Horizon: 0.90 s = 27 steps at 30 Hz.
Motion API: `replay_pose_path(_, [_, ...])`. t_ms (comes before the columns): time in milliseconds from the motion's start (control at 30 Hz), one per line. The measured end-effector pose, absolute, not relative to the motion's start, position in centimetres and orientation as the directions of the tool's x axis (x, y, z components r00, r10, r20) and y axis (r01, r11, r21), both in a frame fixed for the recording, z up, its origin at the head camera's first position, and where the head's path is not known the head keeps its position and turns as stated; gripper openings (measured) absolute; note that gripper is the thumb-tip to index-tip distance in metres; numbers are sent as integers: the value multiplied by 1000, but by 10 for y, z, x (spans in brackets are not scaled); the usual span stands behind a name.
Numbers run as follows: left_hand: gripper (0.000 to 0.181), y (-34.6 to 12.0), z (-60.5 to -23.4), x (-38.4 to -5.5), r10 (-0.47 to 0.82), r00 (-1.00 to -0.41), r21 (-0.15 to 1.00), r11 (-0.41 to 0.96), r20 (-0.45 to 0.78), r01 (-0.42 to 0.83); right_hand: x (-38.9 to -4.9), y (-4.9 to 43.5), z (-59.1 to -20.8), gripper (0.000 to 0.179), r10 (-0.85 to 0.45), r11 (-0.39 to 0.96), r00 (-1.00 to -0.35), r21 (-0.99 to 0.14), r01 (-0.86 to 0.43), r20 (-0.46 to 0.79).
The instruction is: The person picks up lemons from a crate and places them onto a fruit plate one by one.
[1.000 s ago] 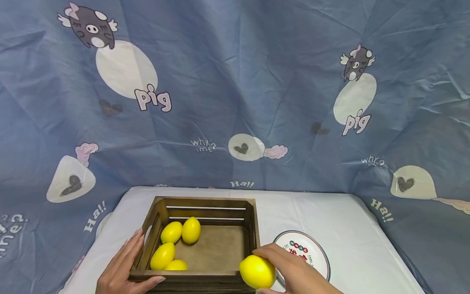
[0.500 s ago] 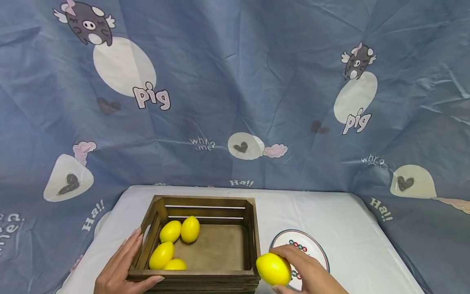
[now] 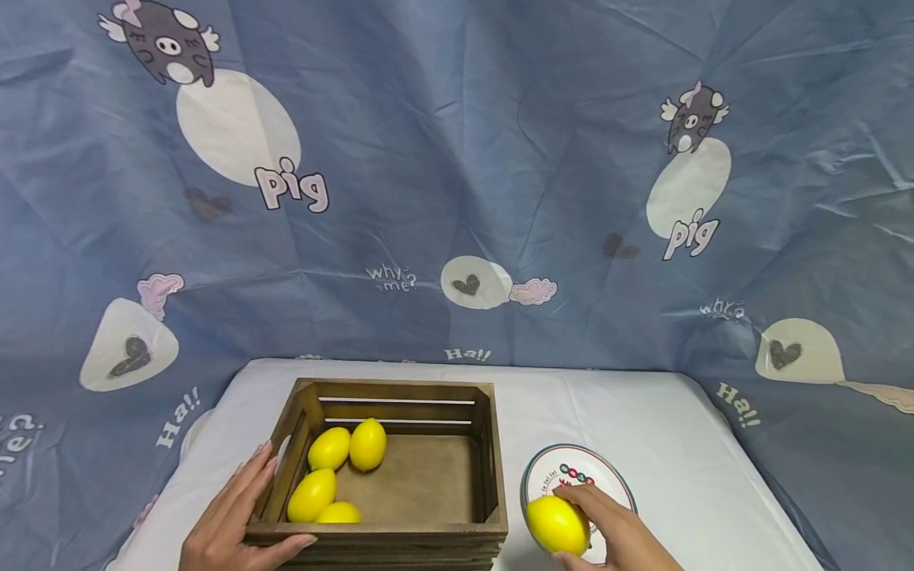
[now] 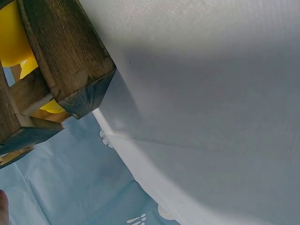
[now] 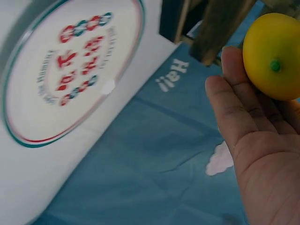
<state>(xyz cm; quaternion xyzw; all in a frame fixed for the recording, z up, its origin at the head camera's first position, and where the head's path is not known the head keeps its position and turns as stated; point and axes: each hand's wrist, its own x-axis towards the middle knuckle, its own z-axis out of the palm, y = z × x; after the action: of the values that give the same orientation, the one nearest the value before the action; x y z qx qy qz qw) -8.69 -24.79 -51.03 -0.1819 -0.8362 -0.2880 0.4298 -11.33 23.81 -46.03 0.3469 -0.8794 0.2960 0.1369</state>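
A yellow lemon (image 3: 557, 525) is pinched between the thumb and fingers of my right hand (image 3: 616, 530), over the near left part of a round white plate (image 3: 612, 496). In the right wrist view the same lemon (image 5: 274, 54) shows a green stem spot. My left hand (image 3: 232, 519) rests on the near left corner of a brown wooden crate (image 3: 400, 530), its thumb along the front rim and its fingers along the left side. Inside the crate, several lemons (image 3: 312, 496) lie grouped at the left.
A white cloth covers the table (image 3: 664, 444). Behind and around it hangs a blue printed sheet (image 3: 571, 159). In the left wrist view the crate's slatted wood (image 4: 70, 51) fills the upper left corner.
My right hand has carried the lemon rightward from the crate's front right corner to over the plate. The left hand has stayed on the crate.
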Motion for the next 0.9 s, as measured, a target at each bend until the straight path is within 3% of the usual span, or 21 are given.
replay_pose_path(333, [101, -247, -510, -88, 61, -551, 313, 768, 833, 558, -116, 265, -490, 60, -424, 664, -842, -518, -539, 333])
replay_pose_path(500, [102, -247, -509, -89, 64, -523, 296, 764, 850, 574, -115, 272, -495, 61, -360, 722, -913, -561, -404, 194])
replay_pose_path(733, [102, -246, -509, -88, 57, -534, 310, 760, 844, 571, -114, 278, -502, 65, -232, 825, -973, -533, -187, -18])
replay_pose_path(900, [102, -246, -510, -87, 59, -553, 321, 761, 831, 564, -114, 276, -504, 67, -109, 873, -992, -484, -62, -69])
